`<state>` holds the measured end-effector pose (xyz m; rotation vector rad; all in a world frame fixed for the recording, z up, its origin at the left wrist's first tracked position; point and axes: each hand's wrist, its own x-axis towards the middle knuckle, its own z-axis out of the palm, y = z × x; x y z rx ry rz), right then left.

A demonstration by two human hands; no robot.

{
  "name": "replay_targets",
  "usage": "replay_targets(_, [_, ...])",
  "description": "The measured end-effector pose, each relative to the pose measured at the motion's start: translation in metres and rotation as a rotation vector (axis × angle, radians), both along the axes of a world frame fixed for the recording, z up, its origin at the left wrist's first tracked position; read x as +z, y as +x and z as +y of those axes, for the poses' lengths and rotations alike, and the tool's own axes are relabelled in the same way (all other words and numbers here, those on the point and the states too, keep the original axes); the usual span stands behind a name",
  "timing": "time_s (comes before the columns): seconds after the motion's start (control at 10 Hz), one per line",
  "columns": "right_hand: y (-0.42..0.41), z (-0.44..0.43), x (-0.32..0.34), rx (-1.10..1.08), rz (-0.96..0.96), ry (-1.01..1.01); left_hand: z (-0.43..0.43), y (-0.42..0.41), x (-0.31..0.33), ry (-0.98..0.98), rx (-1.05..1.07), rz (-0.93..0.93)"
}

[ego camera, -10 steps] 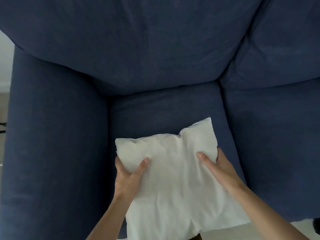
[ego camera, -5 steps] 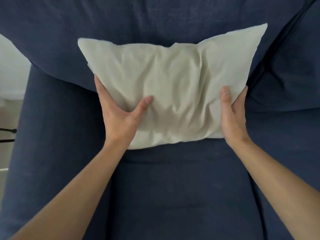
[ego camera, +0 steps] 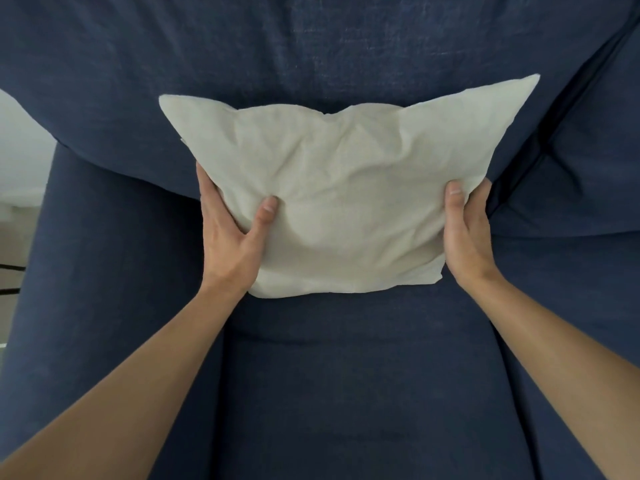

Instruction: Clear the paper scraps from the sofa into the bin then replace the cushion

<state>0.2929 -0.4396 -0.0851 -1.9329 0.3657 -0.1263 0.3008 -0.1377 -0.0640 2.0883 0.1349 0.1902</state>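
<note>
Both hands hold the white cushion (ego camera: 346, 202) against the blue sofa (ego camera: 346, 393) back: left hand (ego camera: 230, 237), right hand (ego camera: 465, 233). It looks upright.

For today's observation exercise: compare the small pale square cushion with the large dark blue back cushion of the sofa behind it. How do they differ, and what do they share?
The small pale square cushion is off-white; the large dark blue back cushion is navy. The pale cushion is far smaller, covering only part of the blue one. The pale cushion is gripped by the left hand and right hand; the blue one is untouched. Both are soft fabric.
</note>
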Motion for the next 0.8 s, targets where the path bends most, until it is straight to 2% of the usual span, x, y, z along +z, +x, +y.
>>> replay_targets(0.1, [0.0,-0.003,0.005,-0.084,-0.127,-0.142,0.003,-0.006,0.006,0.084,0.055,-0.022])
replay_targets(0.2, [-0.005,0.008,0.027,-0.074,-0.241,-0.461,-0.003,-0.01,0.026,0.409,0.044,-0.13])
replay_targets(0.3, [-0.013,0.033,0.049,0.155,-0.259,-0.782,-0.022,-0.016,0.041,0.767,-0.182,-0.244])
replay_targets(0.4, [-0.024,0.058,0.051,0.378,-0.35,-0.99,-0.045,-0.023,0.042,0.909,-0.383,-0.364])
replay_targets(0.5, [-0.024,0.063,0.042,0.479,-0.337,-1.135,-0.051,-0.024,0.038,1.005,-0.455,-0.342])
replay_targets(0.7, [-0.005,-0.009,0.042,0.395,-0.152,-1.237,-0.004,-0.015,0.044,1.226,-0.358,-0.19])
replay_targets(0.8, [-0.011,-0.045,0.049,0.337,-0.029,-1.233,0.027,-0.023,0.05,1.245,-0.259,-0.036])
